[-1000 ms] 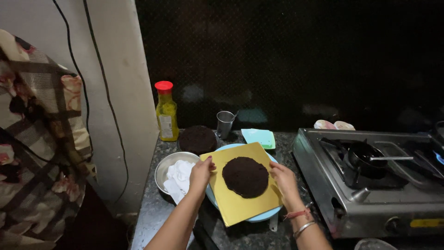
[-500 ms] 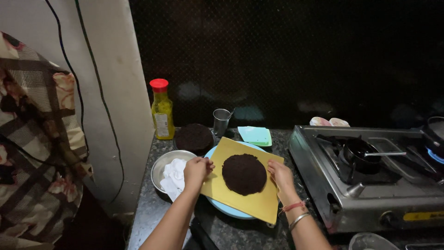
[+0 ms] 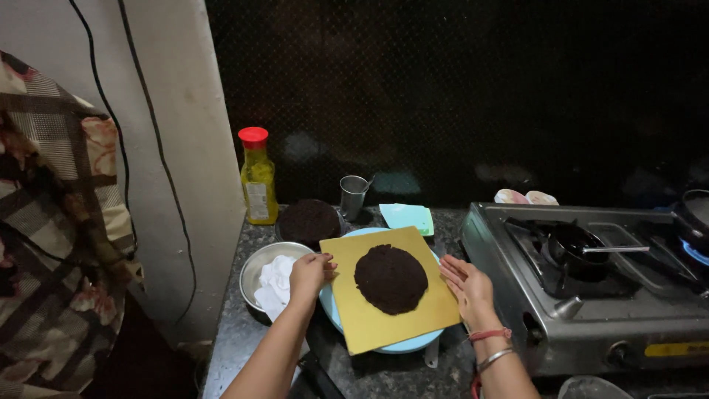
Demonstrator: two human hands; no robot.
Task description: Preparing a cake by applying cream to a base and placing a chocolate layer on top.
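Head view: left hand [image 3: 310, 272] pinches the yellow board [image 3: 389, 288] edge; right hand [image 3: 468, 287] lies flat, fingers apart.

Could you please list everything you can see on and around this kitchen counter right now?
dark round cake layer: one, dark brown, on the yellow board
yellow board: one, square, on the blue plate
blue plate: one, light blue, under the board
steel bowl: one, holds something white, left of the plate
second dark cake: one, behind the bowl
bottle: one, yellow with red cap, by the wall
steel cup: one, behind the plate
teal square item: one, behind the board
gas stove: one, steel, at right
small dark pan: one, on a burner
left hand: grip on the board's left edge
right hand: open palm at the board's right edge
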